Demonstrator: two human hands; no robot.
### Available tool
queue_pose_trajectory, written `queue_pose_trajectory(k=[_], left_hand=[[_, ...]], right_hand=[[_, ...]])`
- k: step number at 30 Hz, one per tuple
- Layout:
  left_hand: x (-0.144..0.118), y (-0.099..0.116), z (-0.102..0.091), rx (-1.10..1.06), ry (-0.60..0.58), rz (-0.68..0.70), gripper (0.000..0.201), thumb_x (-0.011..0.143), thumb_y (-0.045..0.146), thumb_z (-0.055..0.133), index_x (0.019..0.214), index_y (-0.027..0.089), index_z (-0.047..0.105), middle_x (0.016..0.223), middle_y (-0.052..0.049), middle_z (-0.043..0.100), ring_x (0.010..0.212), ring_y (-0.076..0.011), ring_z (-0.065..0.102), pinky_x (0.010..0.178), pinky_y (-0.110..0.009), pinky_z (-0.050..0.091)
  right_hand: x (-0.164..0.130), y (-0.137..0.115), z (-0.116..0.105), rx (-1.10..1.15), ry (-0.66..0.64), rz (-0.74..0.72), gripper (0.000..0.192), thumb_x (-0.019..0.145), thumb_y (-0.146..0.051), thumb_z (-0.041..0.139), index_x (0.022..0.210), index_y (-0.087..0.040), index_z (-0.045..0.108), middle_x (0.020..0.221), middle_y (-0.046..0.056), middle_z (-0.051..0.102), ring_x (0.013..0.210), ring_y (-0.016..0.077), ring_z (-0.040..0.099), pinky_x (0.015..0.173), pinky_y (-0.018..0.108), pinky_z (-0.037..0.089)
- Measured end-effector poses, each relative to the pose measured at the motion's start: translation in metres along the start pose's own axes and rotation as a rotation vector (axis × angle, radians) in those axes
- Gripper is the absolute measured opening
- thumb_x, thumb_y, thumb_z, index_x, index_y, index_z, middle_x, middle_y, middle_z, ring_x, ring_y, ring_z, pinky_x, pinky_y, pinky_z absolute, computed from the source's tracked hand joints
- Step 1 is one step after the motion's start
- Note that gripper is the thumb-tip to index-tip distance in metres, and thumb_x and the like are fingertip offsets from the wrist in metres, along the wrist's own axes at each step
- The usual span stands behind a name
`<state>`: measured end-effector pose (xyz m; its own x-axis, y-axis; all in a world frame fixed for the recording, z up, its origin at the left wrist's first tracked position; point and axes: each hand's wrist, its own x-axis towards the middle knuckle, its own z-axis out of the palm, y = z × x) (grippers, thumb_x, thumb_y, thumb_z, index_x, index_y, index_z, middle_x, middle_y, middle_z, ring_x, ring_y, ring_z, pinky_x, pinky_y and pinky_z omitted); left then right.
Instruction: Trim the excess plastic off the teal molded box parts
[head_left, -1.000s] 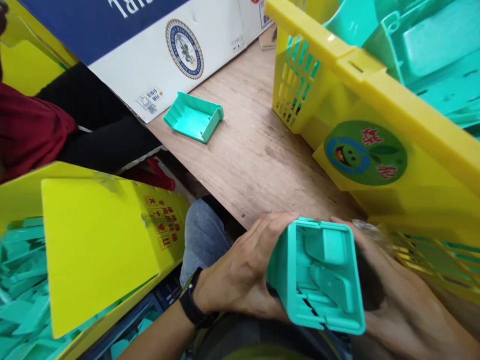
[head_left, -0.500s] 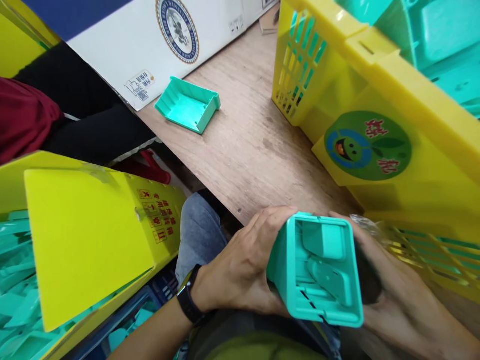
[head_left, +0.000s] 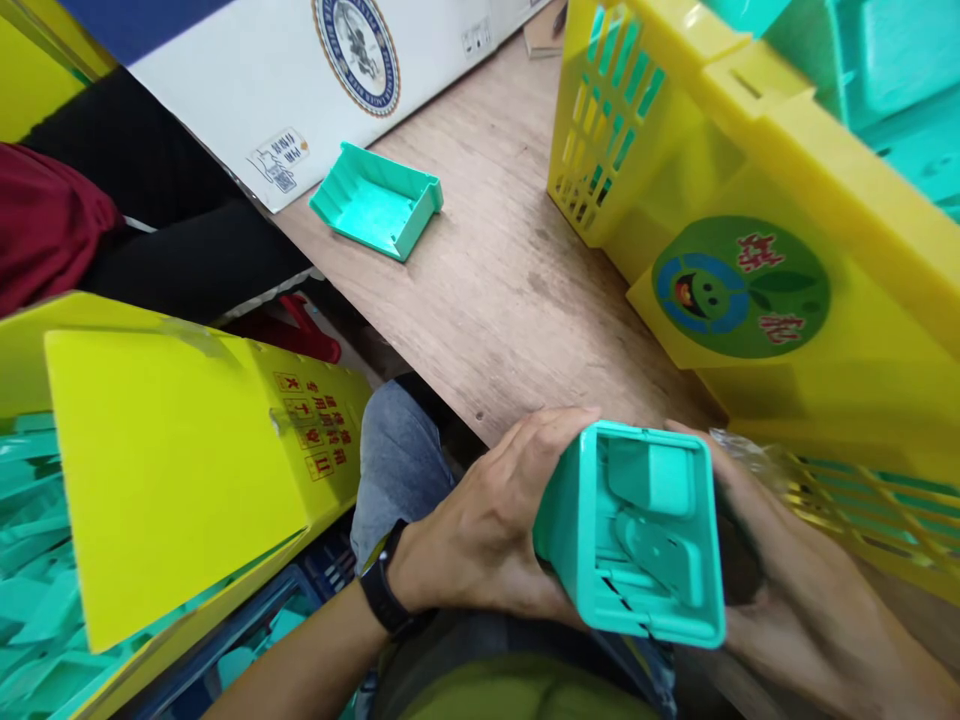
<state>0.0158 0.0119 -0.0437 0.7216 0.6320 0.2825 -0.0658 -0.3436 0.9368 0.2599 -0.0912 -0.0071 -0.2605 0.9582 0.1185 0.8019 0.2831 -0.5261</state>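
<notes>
A teal plastic box-shaped housing [head_left: 637, 530] sits between both my hands near the wooden table's near edge, its open end facing me with moulded parts inside. My left hand [head_left: 480, 530], with a black watch on the wrist, grips its left side. My right hand [head_left: 795, 590] wraps its right side and also seems to hold something dark, mostly hidden. A teal open tray part [head_left: 375, 200] lies alone farther back on the table [head_left: 510, 290].
A yellow crate [head_left: 750, 250] with teal parts stands on the table at right. A yellow bin [head_left: 180, 460] with several teal pieces is at lower left. A white and blue carton [head_left: 300, 70] lies at the back. Another person's dark and red clothing [head_left: 90, 220] shows at left.
Both hands keep their grip on the teal housing, which has tilted only slightly. The view has drifted a little, shifting the bin and tray leftward.
</notes>
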Motion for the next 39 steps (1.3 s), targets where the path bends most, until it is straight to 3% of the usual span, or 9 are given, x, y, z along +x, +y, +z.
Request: queue_pose_trajectory(k=[2,5,10,12,18,23,29,35,39], left_hand=[[0.001,0.001,0.0,0.011,-0.012,0.012,0.1,0.09,0.052,0.082,0.166,0.018,0.026,0.154,-0.018,0.056,0.149,-0.0294,0.053,0.13,-0.043,0.043],[0.001,0.004,0.0,0.019,-0.025,0.016,0.101,0.091,0.049,0.083,0.166,0.018,0.024,0.155,-0.019,0.055,0.148,-0.0309,0.053,0.129,-0.045,0.045],[0.001,0.001,-0.001,0.007,-0.039,0.044,0.111,0.083,0.049,0.09,0.166,0.016,0.023,0.153,-0.021,0.055,0.147,-0.0333,0.054,0.129,-0.047,0.045],[0.001,-0.001,-0.001,-0.008,-0.045,0.066,0.116,0.081,0.051,0.092,0.167,0.016,0.022,0.154,-0.022,0.055,0.147,-0.0344,0.054,0.129,-0.048,0.045],[0.003,-0.004,0.0,0.011,-0.052,0.075,0.111,0.084,0.055,0.086,0.167,0.017,0.024,0.152,-0.021,0.057,0.146,-0.0368,0.056,0.128,-0.052,0.048],[0.004,-0.002,-0.001,0.026,-0.067,0.062,0.106,0.088,0.055,0.081,0.167,0.019,0.021,0.153,-0.021,0.056,0.145,-0.0396,0.056,0.126,-0.056,0.049],[0.006,-0.004,-0.002,0.026,-0.064,0.049,0.102,0.088,0.051,0.084,0.164,0.016,0.027,0.147,-0.02,0.06,0.143,-0.0326,0.057,0.128,-0.048,0.048],[0.005,-0.009,-0.001,-0.006,-0.041,0.043,0.104,0.083,0.057,0.087,0.161,0.016,0.033,0.145,-0.019,0.062,0.137,-0.033,0.061,0.123,-0.047,0.052],[0.008,-0.008,-0.001,-0.005,-0.055,0.04,0.1,0.083,0.055,0.086,0.159,0.016,0.035,0.141,-0.018,0.064,0.133,-0.0321,0.063,0.117,-0.045,0.055]], right_hand=[[0.0,0.0,-0.001,-0.012,0.002,-0.01,0.081,0.106,-0.04,0.057,0.17,-0.011,0.016,0.172,0.004,0.026,0.155,0.0108,0.037,0.121,0.021,0.04],[-0.001,0.0,0.0,-0.009,0.001,-0.006,0.083,0.104,-0.043,0.06,0.169,-0.008,0.021,0.17,0.01,0.032,0.153,0.0137,0.042,0.121,0.024,0.042],[-0.001,-0.004,0.002,-0.009,0.032,0.055,0.085,0.102,-0.052,0.063,0.169,-0.016,0.025,0.158,0.013,0.058,0.142,0.0235,0.06,0.112,0.033,0.056],[-0.001,-0.006,0.002,-0.015,0.029,0.075,0.085,0.101,-0.049,0.063,0.17,-0.019,0.024,0.155,0.013,0.062,0.138,0.0262,0.064,0.111,0.036,0.057],[-0.003,-0.006,0.0,-0.022,0.023,0.067,0.086,0.103,-0.055,0.06,0.171,-0.02,0.021,0.153,0.015,0.063,0.134,0.0282,0.067,0.109,0.035,0.06],[-0.006,-0.004,0.002,0.022,-0.002,0.116,0.083,0.102,-0.053,0.062,0.17,-0.026,0.024,0.157,0.005,0.061,0.138,0.0222,0.064,0.113,0.026,0.053],[-0.012,-0.002,0.005,0.07,-0.011,0.141,0.083,0.101,-0.047,0.066,0.17,-0.025,0.026,0.163,0.0,0.054,0.143,0.0196,0.059,0.118,0.021,0.049],[-0.014,0.0,0.004,0.09,-0.019,0.149,0.086,0.099,-0.047,0.067,0.171,-0.026,0.023,0.164,-0.002,0.052,0.143,0.022,0.059,0.117,0.025,0.053],[-0.011,0.0,0.005,0.077,-0.017,0.136,0.086,0.099,-0.045,0.067,0.17,-0.025,0.025,0.161,0.004,0.057,0.14,0.0253,0.062,0.114,0.029,0.057]])
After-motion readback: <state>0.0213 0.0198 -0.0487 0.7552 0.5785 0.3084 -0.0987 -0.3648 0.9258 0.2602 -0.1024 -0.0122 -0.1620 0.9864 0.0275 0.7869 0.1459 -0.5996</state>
